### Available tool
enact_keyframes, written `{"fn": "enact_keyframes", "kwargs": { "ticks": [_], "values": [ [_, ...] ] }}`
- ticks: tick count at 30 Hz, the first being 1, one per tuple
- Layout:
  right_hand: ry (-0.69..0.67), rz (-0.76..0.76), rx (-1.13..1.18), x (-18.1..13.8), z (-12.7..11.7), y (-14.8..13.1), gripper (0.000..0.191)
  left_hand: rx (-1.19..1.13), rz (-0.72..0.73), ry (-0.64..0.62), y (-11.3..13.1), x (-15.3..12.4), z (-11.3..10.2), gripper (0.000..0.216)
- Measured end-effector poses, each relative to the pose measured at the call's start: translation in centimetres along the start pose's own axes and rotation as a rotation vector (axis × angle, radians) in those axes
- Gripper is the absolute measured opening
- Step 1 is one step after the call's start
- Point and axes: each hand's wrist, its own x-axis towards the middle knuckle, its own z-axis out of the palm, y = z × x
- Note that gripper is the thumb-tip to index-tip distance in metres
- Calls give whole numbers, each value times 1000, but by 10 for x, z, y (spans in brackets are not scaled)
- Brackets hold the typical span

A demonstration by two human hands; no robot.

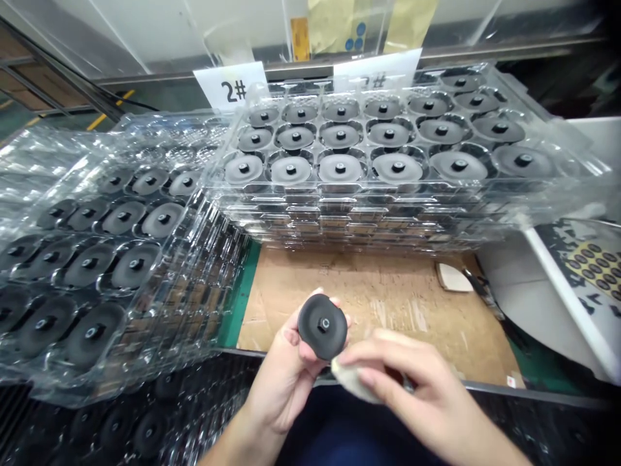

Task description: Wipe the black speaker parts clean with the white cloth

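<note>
My left hand [286,362] is closed around a round black disc-shaped part [316,338] with a small raised hub and a metal-ringed hole in its centre. The disc's hub side faces up toward me. Between the thumb and fingers of my right hand [412,382] is a pale folded cloth [356,383], close to the disc's lower right edge. Whether the cloth touches the disc I cannot tell. Both hands are low in the view, over the front edge of a brown cardboard sheet [310,278].
Stacked clear plastic trays [378,194] of similar discs stand behind the cardboard, and another tray stack [160,285] is at the left. A white pad [453,278] and a dark-handled tool [485,294] lie at right, near a white box [557,291]. Paper "2#" signs [230,84] stand behind.
</note>
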Motion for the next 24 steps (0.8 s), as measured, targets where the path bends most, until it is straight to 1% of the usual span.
{"fn": "enact_keyframes", "kwargs": {
  "ticks": [1, 3, 4, 5, 6, 7, 8, 9, 10, 11, 12, 13, 14, 16, 17, 18, 20, 21, 22, 23, 24],
  "values": [
    [40, 67, -15, -6, -4, 3, 18, -13, -3, -2, 1, 1, 1, 62],
    [228, 141, -70, -13, -12, 5, 17, -33, -13, -25, 2, 2, 3, 61],
    [319, 138, -94, -14, -14, 4, 19, -35, -20, -41, 1, 1, 5, 60],
    [361, 96, -110, -14, -15, 0, 21, -37, -25, -57, 0, 0, 6, 59],
    [351, 14, -115, -11, -14, -4, 24, -38, -31, -70, -1, -1, 7, 57],
    [301, -83, -108, -7, -14, -9, 26, -38, -35, -85, -2, -2, 8, 54],
    [221, -165, -98, -2, -12, -13, 27, -38, -38, -97, -3, -4, 7, 51],
    [125, -217, -91, 3, -11, -17, 28, -37, -43, -104, -4, -5, 7, 49],
    [34, -231, -92, 8, -10, -19, 27, -35, -47, -108, -4, -6, 5, 48],
    [-33, -208, -101, 13, -9, -20, 26, -32, -52, -106, -4, -6, 4, 46],
    [-73, -176, -118, 16, -8, -21, 25, -31, -54, -102, -4, -6, 3, 44],
    [-74, -167, -133, 19, -7, -21, 24, -36, -52, -98, -4, -5, 2, 42],
    [-34, -191, -139, 20, -5, -20, 23, -43, -47, -93, -4, -5, 1, 40],
    [104, -253, -115, 18, -3, -19, 26, -45, -27, -91, -4, -3, 0, 42],
    [119, -251, -82, 15, -3, -18, 27, -39, -21, -95, -3, -2, -1, 47],
    [66, -218, -37, 10, -3, -16, 26, -32, -22, -97, -2, -2, -2, 51],
    [-156, -73, 34, -1, -2, -7, 22, -36, -28, -110, 0, -1, -2, 56],
    [-242, 15, 51, -7, -2, 0, 19, -48, -31, -120, 1, 0, -2, 57],
    [-278, 98, 55, -14, -1, 8, 16, -61, -32, -130, 3, 0, -1, 56],
    [-249, 174, 50, -19, 0, 16, 15, -68, -33, -138, 4, 0, 0, 56],
    [-172, 244, 43, -24, 1, 23, 16, -69, -36, -148, 4, 0, 2, 56]
  ]
}}
